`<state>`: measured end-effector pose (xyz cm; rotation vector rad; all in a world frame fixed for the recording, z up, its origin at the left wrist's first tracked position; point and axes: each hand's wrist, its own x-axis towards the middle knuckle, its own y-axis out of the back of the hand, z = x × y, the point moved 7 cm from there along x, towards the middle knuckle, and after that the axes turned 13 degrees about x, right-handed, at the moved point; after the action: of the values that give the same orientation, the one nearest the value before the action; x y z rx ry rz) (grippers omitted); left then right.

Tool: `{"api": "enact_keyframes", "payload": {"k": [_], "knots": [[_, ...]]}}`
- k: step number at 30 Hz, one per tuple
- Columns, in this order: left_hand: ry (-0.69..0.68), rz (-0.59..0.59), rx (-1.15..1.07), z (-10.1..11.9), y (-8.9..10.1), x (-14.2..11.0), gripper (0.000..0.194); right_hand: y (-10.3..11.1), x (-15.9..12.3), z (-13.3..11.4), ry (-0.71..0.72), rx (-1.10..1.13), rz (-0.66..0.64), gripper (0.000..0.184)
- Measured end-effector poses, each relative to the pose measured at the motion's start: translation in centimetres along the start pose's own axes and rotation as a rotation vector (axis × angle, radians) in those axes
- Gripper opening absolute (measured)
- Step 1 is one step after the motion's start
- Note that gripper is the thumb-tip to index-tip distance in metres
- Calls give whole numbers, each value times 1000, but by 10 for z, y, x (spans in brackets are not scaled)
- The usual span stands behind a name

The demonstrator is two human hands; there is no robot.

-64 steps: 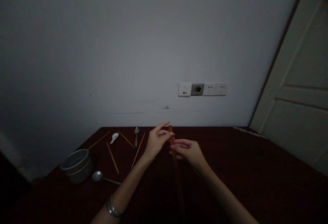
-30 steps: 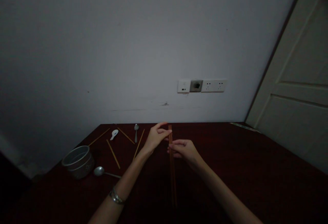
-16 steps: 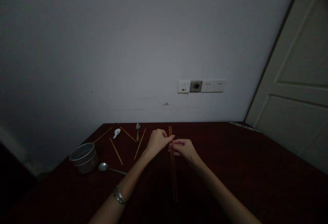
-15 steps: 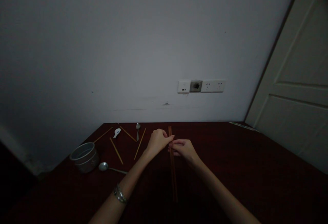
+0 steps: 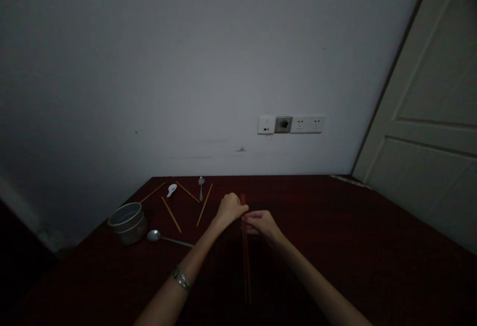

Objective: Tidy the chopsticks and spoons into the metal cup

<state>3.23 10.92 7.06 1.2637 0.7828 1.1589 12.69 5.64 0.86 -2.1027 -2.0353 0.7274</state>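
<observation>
A pair of dark brown chopsticks (image 5: pixel 245 266) lies lengthwise along the dark red table (image 5: pixel 354 246), pointing away from me. My left hand (image 5: pixel 229 210) is closed and pinches the pair near its far end. My right hand (image 5: pixel 260 223) is closed on the same pair just below, fingers curled round it. A metal bracelet (image 5: pixel 182 279) sits on my left wrist.
At the table's left stand a round metal pot (image 5: pixel 126 222), a large metal spoon (image 5: pixel 164 238), a small metal spoon (image 5: pixel 201 185), a white spoon (image 5: pixel 172 190) and several loose light-wood chopsticks (image 5: pixel 171 214). Wall sockets (image 5: pixel 290 124) sit above; a door (image 5: pixel 428 132) stands at the right.
Both hands have dropped lower and nearer to me with the brown chopsticks. My left fingers, earlier spread, have closed onto the pair.
</observation>
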Motion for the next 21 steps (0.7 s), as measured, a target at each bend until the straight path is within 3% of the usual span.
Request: {"api": "enact_keyframes", "payload": {"k": [4, 10, 15, 21], "knots": [[20, -96, -39, -12, -18, 3, 24, 14, 2, 5, -49, -24, 18, 13], [68, -281, -100, -27, -54, 1, 26, 56, 11, 5, -26, -54, 128, 16], [53, -246, -16, -29, -68, -2, 21, 75, 17, 11, -27, -53, 142, 17], [35, -218, 110, -26, -66, -5, 28, 73, 17, 9, -33, -100, 144, 15]]}}
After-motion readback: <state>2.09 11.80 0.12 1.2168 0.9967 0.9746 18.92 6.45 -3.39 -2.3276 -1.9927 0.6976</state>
